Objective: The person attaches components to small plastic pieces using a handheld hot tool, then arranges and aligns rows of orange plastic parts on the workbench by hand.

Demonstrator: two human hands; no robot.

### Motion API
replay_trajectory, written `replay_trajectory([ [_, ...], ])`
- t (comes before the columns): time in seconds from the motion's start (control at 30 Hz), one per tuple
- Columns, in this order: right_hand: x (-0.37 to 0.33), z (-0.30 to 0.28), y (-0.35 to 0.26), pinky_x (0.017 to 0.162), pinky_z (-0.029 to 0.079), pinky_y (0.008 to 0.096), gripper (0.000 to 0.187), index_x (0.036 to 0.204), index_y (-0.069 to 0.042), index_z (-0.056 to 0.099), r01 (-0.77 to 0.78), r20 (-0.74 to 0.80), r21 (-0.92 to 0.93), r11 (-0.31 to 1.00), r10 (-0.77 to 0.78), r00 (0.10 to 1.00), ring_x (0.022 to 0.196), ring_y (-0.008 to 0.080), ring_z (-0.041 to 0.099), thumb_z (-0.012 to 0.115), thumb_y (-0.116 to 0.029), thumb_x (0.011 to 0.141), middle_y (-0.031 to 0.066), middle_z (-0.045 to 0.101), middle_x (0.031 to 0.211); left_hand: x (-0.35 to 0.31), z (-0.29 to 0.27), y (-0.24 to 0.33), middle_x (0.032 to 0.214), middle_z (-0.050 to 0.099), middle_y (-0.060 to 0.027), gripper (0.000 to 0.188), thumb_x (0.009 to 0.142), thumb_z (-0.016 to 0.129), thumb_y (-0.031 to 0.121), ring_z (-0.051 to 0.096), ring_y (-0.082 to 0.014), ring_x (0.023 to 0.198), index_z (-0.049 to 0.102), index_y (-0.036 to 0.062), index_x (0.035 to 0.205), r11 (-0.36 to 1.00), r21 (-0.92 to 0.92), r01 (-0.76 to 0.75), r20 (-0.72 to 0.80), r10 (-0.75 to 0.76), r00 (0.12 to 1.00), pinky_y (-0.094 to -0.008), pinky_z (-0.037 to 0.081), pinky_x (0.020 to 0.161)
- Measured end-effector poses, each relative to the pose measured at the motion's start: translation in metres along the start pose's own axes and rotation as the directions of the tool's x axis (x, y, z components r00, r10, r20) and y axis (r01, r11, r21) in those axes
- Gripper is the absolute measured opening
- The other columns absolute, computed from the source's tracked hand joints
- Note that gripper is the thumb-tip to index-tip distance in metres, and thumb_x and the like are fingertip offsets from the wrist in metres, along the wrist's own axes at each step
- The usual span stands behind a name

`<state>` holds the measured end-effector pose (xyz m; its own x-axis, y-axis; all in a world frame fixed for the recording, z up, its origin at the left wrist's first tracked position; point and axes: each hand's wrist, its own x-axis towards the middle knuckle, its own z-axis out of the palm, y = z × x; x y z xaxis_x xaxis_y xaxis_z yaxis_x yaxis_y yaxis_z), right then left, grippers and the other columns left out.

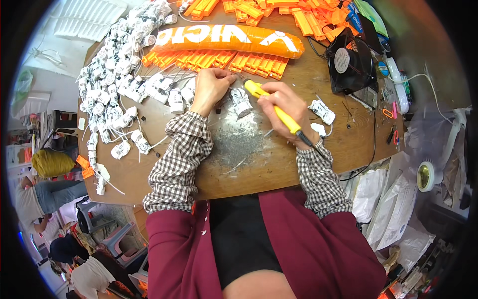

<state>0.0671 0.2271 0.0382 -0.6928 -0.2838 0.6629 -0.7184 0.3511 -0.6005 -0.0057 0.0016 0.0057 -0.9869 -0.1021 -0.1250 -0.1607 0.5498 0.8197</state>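
Observation:
A yellow soldering iron (285,119) is gripped in my right hand (291,107), its tip pointing up and left toward my other hand's fingertips. My left hand (211,89) is closed in a pinch just left of the tip; whatever sits between its fingers is too small to make out. Just below the tip, a white plastic part (241,103) with a round, perforated-looking end lies on the table. Several similar white wired parts (158,87) lie to the left of my left hand. Another white part (322,110) rests right of my right hand.
A large heap of white wired parts (107,74) covers the table's left side. Behind my hands lie a row of orange plastic pieces (199,61) and a long orange wrapped bundle (224,42). A black fan (351,62) stands at right, near small scissors (387,113). Co-workers are at lower left.

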Motion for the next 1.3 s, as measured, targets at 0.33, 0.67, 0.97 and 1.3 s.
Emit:
replay_trajectory([
  [0.33, 0.003, -0.013, 0.002, 0.074, 0.059, 0.0259, 0.021, 0.118, 0.005, 0.071, -0.235, -0.26, 0.372, 0.898, 0.344, 0.902, 0.087, 0.014, 0.069, 0.06, -0.008, 0.106, 0.0123, 0.068, 0.111, 0.0, -0.001, 0.001, 0.08, 0.075, -0.0068, 0.03, 0.086, 0.084, 0.022, 0.063, -0.0092, 0.069, 0.08, -0.005, 0.1, 1.0, 0.011, 0.016, 0.024, -0.016, 1.0, -0.0279, 0.051, 0.064],
  [0.67, 0.004, 0.001, -0.002, 0.071, 0.058, 0.0257, 0.019, 0.115, 0.003, 0.073, -0.245, -0.265, 0.364, 0.899, 0.352, 0.898, 0.083, 0.0142, 0.069, 0.062, -0.008, 0.104, 0.0121, 0.069, 0.109, 0.001, 0.0, -0.005, 0.077, 0.074, -0.0048, 0.027, 0.086, 0.083, 0.021, 0.062, -0.0078, 0.067, 0.08, -0.004, 0.096, 1.0, -0.023, -0.003, 0.018, 0.003, 1.0, -0.0268, 0.049, 0.061],
  [0.97, 0.002, 0.006, 0.002, 0.067, 0.055, 0.0265, 0.009, 0.094, 0.003, 0.07, -0.252, -0.245, 0.305, 0.918, 0.331, 0.911, 0.079, 0.0134, 0.067, 0.068, -0.003, 0.099, 0.0107, 0.071, 0.099, 0.002, 0.0, -0.008, 0.078, 0.074, -0.0053, 0.027, 0.087, 0.082, 0.021, 0.062, -0.0084, 0.068, 0.08, -0.0048, 0.097, 1.0, -0.029, 0.002, 0.026, -0.002, 1.0, -0.0268, 0.049, 0.062],
  [1.3, 0.004, 0.006, 0.005, 0.068, 0.053, 0.0302, 0.016, 0.081, 0.001, 0.065, -0.181, -0.177, 0.133, 0.974, 0.203, 0.963, 0.079, 0.0193, 0.068, 0.071, -0.003, 0.095, 0.0129, 0.071, 0.093, 0.003, -0.001, -0.001, 0.084, 0.077, -0.0088, 0.032, 0.087, 0.083, 0.021, 0.067, -0.0096, 0.071, 0.079, -0.0067, 0.102, 1.0, -0.019, 0.024, 0.058, -0.023, 0.998, -0.0263, 0.053, 0.066],
])
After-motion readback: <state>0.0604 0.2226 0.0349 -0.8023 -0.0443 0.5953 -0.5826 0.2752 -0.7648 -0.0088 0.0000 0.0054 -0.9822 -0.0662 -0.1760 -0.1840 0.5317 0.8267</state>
